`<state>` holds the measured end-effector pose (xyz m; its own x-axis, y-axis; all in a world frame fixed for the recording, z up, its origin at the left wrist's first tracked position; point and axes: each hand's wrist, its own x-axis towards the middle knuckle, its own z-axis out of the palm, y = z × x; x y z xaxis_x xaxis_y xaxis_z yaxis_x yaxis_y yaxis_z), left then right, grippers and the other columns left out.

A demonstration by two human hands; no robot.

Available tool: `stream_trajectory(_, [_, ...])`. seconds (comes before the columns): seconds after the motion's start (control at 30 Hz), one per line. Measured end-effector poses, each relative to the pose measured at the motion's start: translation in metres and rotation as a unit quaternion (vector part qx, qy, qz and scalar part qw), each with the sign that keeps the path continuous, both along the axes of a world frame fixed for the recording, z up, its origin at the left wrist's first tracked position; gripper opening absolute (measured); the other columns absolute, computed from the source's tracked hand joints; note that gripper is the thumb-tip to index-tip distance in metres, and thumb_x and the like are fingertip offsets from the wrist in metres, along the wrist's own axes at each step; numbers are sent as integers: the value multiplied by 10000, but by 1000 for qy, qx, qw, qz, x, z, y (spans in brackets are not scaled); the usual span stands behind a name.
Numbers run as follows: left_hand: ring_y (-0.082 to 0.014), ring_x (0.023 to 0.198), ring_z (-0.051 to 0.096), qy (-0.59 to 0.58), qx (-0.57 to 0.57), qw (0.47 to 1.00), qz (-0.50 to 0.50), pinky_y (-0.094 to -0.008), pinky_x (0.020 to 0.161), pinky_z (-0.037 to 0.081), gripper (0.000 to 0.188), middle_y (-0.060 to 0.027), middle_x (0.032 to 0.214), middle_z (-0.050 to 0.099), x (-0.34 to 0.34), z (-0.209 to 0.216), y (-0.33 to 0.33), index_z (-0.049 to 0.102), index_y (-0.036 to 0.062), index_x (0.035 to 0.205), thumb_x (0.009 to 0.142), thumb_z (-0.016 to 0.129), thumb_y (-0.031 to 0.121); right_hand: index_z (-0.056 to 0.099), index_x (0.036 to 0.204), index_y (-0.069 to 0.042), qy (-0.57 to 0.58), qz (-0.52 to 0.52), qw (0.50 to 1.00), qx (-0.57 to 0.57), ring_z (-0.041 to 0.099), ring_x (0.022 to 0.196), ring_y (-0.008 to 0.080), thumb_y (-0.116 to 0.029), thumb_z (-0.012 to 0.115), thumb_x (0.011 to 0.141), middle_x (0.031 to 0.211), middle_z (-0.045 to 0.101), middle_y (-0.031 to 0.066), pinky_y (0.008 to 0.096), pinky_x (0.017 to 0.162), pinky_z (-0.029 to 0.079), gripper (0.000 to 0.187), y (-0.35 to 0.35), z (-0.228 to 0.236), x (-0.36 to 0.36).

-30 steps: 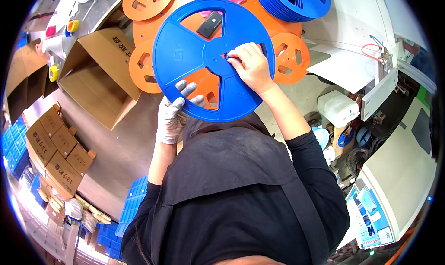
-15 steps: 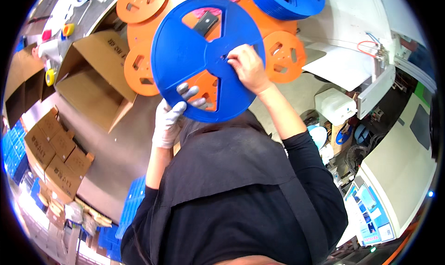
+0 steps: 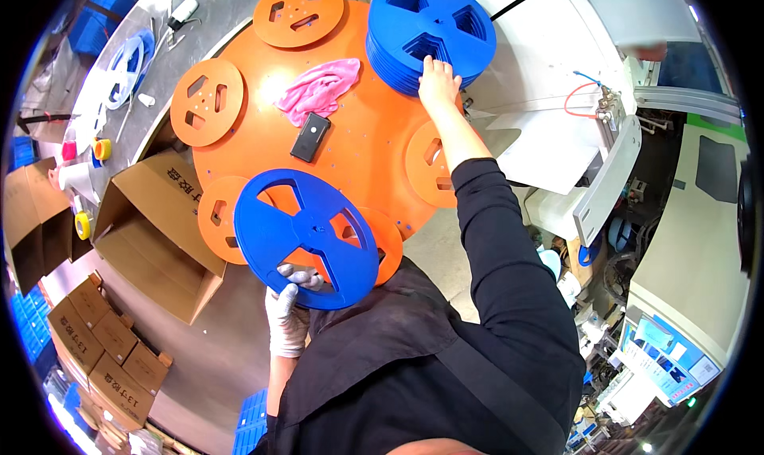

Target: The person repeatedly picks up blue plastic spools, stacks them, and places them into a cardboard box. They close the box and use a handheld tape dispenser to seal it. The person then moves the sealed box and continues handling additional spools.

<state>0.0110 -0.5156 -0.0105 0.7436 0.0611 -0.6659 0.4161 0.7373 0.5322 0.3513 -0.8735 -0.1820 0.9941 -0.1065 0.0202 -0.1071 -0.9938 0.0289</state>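
Note:
My left hand (image 3: 288, 321), in a pale glove, grips a blue reel disc (image 3: 310, 231) by its near-left rim, fingers reaching through a cutout. The disc is tilted and held above the near edge of an orange round table (image 3: 374, 149). My bare right hand (image 3: 439, 87) is at the near side of a stack of blue reel discs (image 3: 436, 16) at the far right of the table. Its fingers bend over the top disc's rim beside a cutout; the fingertips are partly hidden. A pink cloth (image 3: 322, 87) and a black flat device (image 3: 310, 138) lie mid-table.
Several orange discs with cutouts, such as one orange disc (image 3: 318, 33), ring the table. An open cardboard box (image 3: 151, 236) stands at left, with stacked cartons (image 3: 103, 340) nearer. A grey worktop (image 3: 219, 9) is far left. A white panel (image 3: 549, 153) and machinery stand at right.
My right hand has left the hub of the held blue disc and reached out to the blue stack. The held disc has come lower and nearer, and my view has shifted toward the table.

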Motion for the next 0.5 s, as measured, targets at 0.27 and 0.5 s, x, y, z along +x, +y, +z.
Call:
stream_trajectory(0.27, [-269, 1304, 459, -65, -105, 992, -6, -459, 1113, 338, 459, -116, 1364, 525, 37, -2, -38, 499, 104, 1293, 891, 685, 223, 679, 1013, -56, 123, 265, 865, 408, 581, 891, 309, -354, 768, 699, 889, 628, 108, 446, 777, 438, 442, 136, 147, -186])
stream_trajectory(0.5, [-248, 859, 666, 92, 40, 994, 43, -397, 854, 556, 234, -86, 916, 665, 38, 16, -19, 549, 90, 1077, 867, 641, 43, 635, 1087, 10, 120, 355, 693, 616, 647, 803, 252, -251, 669, 860, 957, 676, 136, 364, 779, 526, 347, 142, 121, -172])
